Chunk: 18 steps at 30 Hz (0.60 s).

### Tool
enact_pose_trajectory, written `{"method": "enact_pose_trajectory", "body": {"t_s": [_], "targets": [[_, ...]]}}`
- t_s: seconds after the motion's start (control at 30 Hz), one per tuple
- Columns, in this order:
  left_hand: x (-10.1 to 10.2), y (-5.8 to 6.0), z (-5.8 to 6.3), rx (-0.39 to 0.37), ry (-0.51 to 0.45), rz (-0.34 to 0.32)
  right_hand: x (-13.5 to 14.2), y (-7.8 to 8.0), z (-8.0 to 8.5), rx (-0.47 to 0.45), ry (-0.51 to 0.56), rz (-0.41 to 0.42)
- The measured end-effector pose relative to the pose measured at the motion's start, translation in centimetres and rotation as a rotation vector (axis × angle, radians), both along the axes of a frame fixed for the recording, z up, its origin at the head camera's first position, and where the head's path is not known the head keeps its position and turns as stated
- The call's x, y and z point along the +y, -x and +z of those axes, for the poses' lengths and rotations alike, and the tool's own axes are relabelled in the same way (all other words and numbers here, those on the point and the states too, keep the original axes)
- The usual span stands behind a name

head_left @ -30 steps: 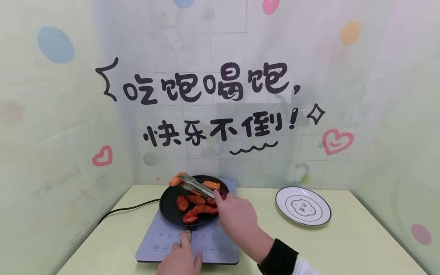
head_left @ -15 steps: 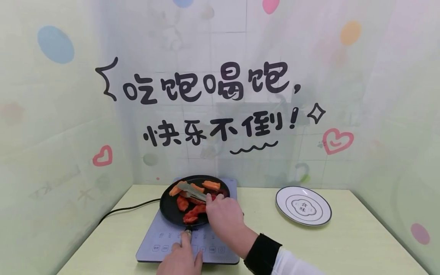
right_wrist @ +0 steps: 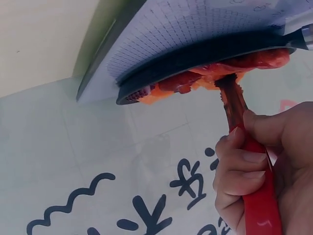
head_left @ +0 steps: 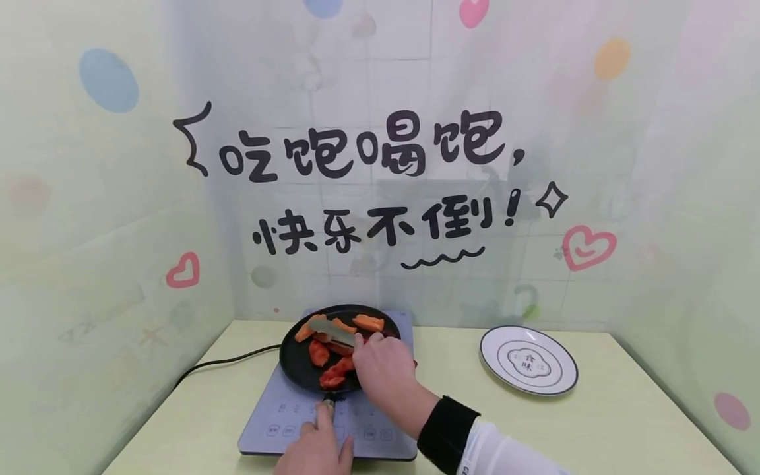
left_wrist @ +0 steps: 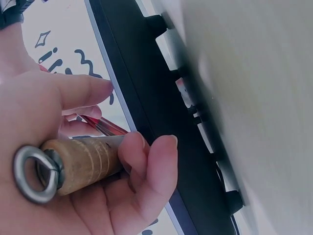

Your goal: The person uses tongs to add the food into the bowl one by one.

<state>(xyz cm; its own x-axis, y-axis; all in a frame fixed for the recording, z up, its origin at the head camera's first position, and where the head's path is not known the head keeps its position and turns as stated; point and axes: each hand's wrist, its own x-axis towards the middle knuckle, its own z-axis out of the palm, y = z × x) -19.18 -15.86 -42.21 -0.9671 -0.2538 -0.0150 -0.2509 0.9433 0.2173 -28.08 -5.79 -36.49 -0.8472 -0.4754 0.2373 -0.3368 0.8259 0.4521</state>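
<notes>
A black frying pan holds several orange and red pieces of food, perhaps meat. My left hand has its fingers curled round the pan's wooden handle, which ends in a metal ring. In my right hand are tongs with red handles, gripped over the pan's right side. The metal ends of the tongs reach left, low over an orange piece at the pan's far left. Whether they still pinch that piece cannot be told. My right hand hides part of the food.
Under the pan lies a flat induction cooktop, with a black cord running left. A white plate with a dark rim stands on the pale table to the right. A printed wall sheet closes off the back.
My right hand has moved left, bringing the tongs lower. The orange piece at the far left has come down from above the rim into the pan. My left hand stays on the handle.
</notes>
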Motion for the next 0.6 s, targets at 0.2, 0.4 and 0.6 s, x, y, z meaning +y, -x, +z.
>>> {"method": "enact_pose_trajectory", "body": {"t_s": [0.2, 0.4, 0.6], "targets": [[0.1, 0.0, -0.2, 0.016, 0.007, 0.004, 0.2, -0.9, 0.3, 0.045, -0.008, 0.029], [0.0, -0.2, -0.2, 0.027, 0.008, 0.006, 0.7, -2.1, 0.8, 0.033, -0.014, 0.053], [0.0, 0.1, -0.2, -0.007, -0.003, 0.001, 1.7, -4.0, 1.4, 0.012, -0.039, 0.068]]}}
